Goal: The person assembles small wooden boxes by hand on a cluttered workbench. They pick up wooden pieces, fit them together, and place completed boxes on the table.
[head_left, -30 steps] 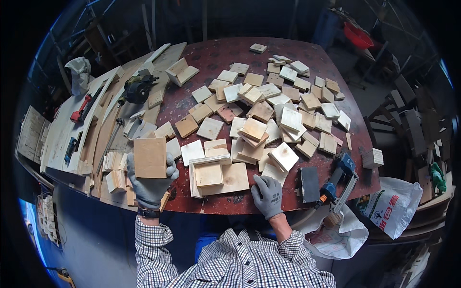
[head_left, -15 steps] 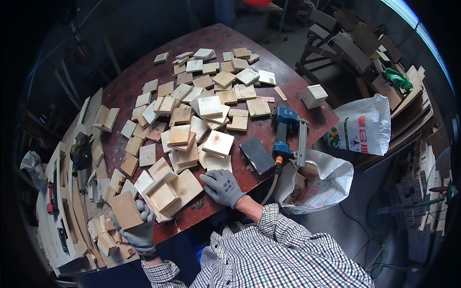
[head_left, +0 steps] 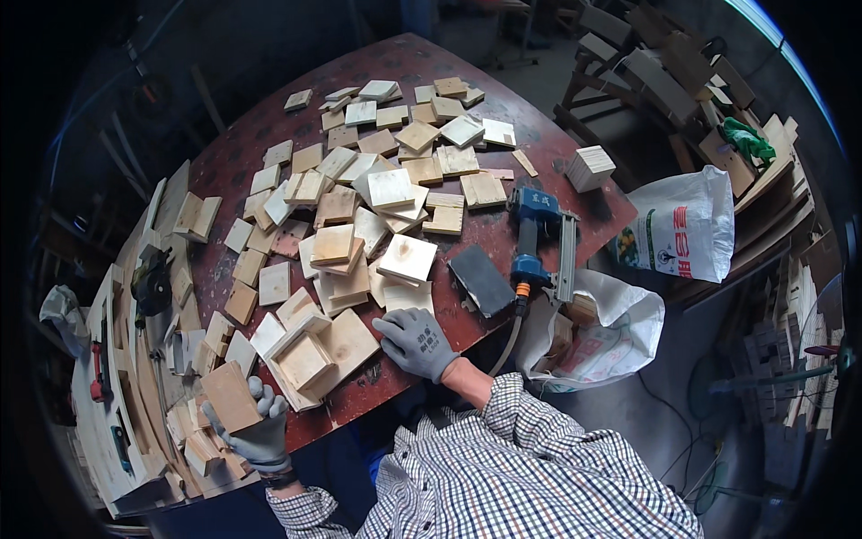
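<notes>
My left hand [head_left: 260, 438], in a grey glove, grips a square wooden board [head_left: 232, 396] at its right side, off the table's near left edge. Just right of it, a small assembly of joined wooden boards [head_left: 305, 364] lies at the table's edge, a plain wider board [head_left: 348, 346] beside it. My right hand [head_left: 418, 345], gloved too, rests palm down on the near table edge with nothing visible in it. Its fingers point toward the boards, partly bent. Beyond it lies a pale square board [head_left: 409, 259] on a heap of others.
Many loose wooden pieces cover the dark red table [head_left: 431, 85]. A blue nail gun [head_left: 536, 235] with a hose lies at the right beside a dark flat block [head_left: 482, 280]. White sacks [head_left: 620, 328] stand past the right edge. A side bench [head_left: 112, 377] at left holds strips and tools.
The view has shifted slightly, and a red thing at the top edge has gone from sight. Both hands keep nearly the same places; the board is still in my left hand.
</notes>
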`<move>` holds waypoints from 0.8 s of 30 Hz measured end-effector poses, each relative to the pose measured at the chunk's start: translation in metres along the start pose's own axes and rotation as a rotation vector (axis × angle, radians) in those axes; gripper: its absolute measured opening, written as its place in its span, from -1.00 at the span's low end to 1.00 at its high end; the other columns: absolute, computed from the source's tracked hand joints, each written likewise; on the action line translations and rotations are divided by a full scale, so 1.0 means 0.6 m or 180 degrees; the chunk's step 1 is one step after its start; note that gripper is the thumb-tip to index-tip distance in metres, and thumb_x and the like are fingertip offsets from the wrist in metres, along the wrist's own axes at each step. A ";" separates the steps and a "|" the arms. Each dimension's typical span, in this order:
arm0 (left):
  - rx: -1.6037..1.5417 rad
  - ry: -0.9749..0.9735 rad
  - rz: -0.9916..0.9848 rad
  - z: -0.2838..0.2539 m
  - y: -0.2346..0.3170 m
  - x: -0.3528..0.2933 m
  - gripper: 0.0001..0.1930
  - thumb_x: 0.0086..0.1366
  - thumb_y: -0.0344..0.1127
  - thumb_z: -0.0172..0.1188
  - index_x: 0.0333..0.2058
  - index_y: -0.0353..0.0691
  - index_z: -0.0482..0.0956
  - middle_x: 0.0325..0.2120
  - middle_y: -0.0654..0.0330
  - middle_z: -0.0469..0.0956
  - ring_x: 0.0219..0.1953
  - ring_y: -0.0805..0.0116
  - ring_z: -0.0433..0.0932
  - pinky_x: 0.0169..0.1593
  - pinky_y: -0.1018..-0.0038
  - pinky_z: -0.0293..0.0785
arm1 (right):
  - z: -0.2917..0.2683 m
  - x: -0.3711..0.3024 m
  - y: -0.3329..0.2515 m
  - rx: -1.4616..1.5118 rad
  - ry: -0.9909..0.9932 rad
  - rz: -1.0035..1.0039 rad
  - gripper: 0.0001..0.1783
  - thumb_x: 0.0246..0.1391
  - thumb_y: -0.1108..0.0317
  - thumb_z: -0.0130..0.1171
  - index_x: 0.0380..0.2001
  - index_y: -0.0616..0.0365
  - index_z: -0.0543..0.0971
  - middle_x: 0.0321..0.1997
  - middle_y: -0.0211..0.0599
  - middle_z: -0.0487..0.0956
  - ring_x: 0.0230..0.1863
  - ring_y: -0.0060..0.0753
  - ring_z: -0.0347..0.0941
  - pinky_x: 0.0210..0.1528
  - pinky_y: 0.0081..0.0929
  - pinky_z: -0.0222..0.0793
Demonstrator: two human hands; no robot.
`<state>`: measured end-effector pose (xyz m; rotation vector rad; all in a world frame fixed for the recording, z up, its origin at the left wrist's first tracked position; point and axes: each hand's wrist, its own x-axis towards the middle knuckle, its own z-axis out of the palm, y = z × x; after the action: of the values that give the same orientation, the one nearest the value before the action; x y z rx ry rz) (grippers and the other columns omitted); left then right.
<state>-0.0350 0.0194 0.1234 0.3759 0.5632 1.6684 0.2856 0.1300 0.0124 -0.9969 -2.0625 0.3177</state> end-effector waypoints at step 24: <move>-0.0078 -0.0249 -0.0029 -0.006 -0.002 0.000 -0.14 0.45 0.46 -0.06 0.41 -0.15 0.26 -0.13 0.04 0.46 -0.31 0.24 0.46 -0.23 0.26 0.40 | 0.007 -0.004 0.004 0.0017 -0.0030 0.0055 -0.58 0.15 0.26 0.31 0.09 -0.02 0.55 -0.04 -0.30 0.57 -0.09 -0.12 0.52 -0.06 -0.15 0.40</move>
<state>-0.0362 0.0190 0.1195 0.4182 0.4853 1.6431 0.2848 0.1298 0.0073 -1.0122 -2.0615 0.3372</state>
